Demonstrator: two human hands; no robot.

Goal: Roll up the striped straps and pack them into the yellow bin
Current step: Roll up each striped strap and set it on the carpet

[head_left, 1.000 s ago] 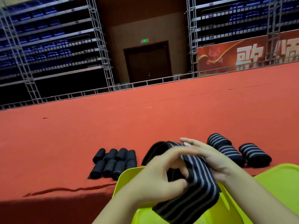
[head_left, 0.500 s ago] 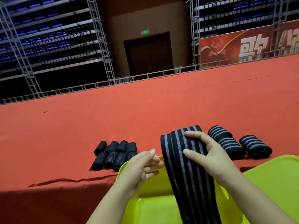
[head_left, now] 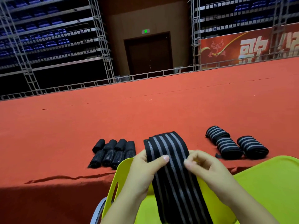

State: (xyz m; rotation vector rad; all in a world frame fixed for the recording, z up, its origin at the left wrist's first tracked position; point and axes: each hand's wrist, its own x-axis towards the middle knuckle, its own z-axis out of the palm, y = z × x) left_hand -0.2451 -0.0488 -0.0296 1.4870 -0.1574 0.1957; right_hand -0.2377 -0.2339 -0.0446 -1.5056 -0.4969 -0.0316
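Both hands held one unrolled striped strap (head_left: 168, 160) over the yellow bin (head_left: 267, 188) at the worktop's (head_left: 113, 120) near edge: left hand (head_left: 144, 173) gripped its left side, right hand (head_left: 205, 168) pinched its right. Three rolled striped straps (head_left: 229, 146) lay right; eight smaller dark rolls (head_left: 113, 152) left, four per row.

Dim hall, brighter foreground, soft shadows, slight overall blur, wide-angle bending at edges

Both my forearms reach in from the near edge and converge. My left hand (head_left: 142, 172) pinches the black, grey-striped elastic strap (head_left: 171, 167), thumb laid across its front. My right hand (head_left: 208, 172) grips the strap's right edge, fingers curled inward toward me.
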